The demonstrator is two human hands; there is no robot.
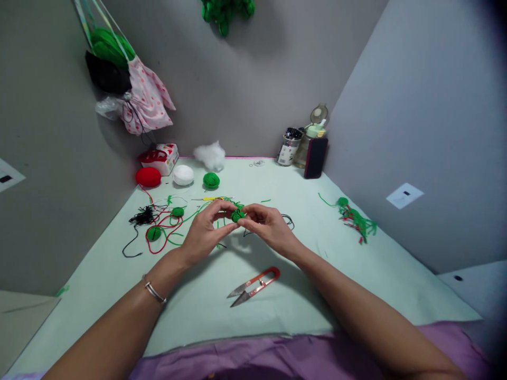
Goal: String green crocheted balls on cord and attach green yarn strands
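Note:
A small round green crocheted piece (pixel 237 215) with dark strands on it is pinched between both hands above the middle of the table. My left hand (pixel 208 227) grips its left side with thumb and fingers. From the right, my right hand (pixel 273 227) holds it with thumb and fingertips. Black yarn (pixel 291 221) lies beside and partly behind the right hand. Behind the fingers of my left hand lies a crochet hook (pixel 212 199) with a yellow handle. Orange-handled thread snips (pixel 255 286) rest on the table below the hands, blades spread.
Balls of red yarn (pixel 148 177), white yarn (pixel 183 175) and green yarn (pixel 211 180) stand at the back left, near white stuffing (pixel 212 155). Tangled black strands (pixel 143 216) lie left. Green and red scraps (pixel 358 221) lie right. A phone (pixel 316 158) leans upright at the back right.

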